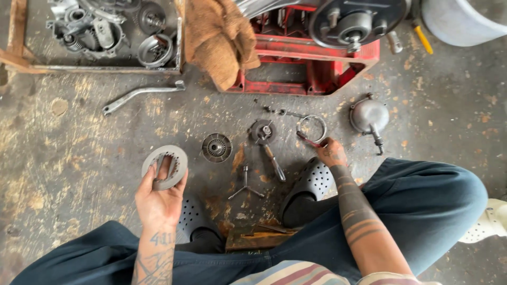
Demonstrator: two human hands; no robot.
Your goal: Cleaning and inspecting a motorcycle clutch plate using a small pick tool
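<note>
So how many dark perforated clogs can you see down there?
2. The left dark perforated clog sits below the left hand; the right dark perforated clog sits beside the right hand. Another may be hidden.

Between both feet: three-legged puller (245, 184). Left of it, clutch plate (165, 167) in left hand (158, 203); right, pliers (310, 139) under right hand (331, 153).

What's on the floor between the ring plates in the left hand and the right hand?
Head view: between the ring plates in the left hand and the right hand lie a round toothed hub, a three-armed tool and a disc-headed tool.
</note>
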